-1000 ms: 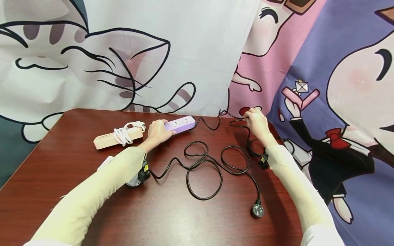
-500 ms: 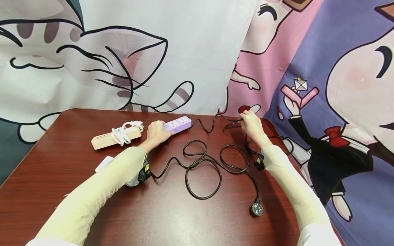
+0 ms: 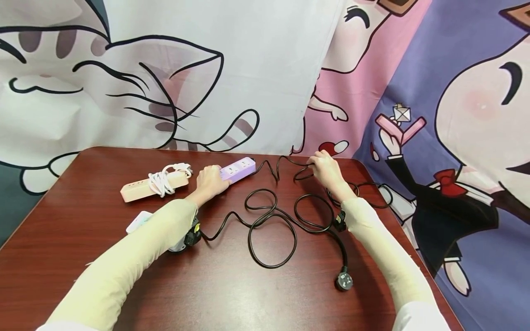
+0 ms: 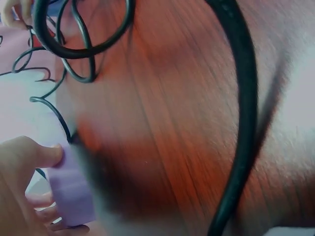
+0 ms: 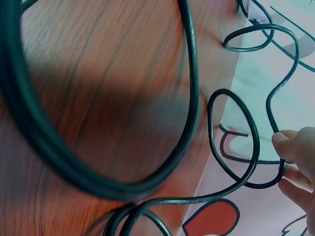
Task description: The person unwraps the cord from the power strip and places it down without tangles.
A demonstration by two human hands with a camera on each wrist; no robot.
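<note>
Cartoon-cat drapes hang behind the dark wood surface (image 3: pixel 232 294). Her left hand (image 3: pixel 210 180) clasps the purple power strip (image 3: pixel 238 169) at the far edge; her right hand (image 3: pixel 325 169) pinches its black cord (image 3: pixel 273 225), probably limp, springy, best gripped near the strip.

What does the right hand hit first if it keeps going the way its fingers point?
The right hand pinches the black cord, fingers pointing left and slightly away. Straight on, it would likely meet the cord's kinked stretch, then the purple power strip. Depth is unclear; it could pass behind the strip.
</note>
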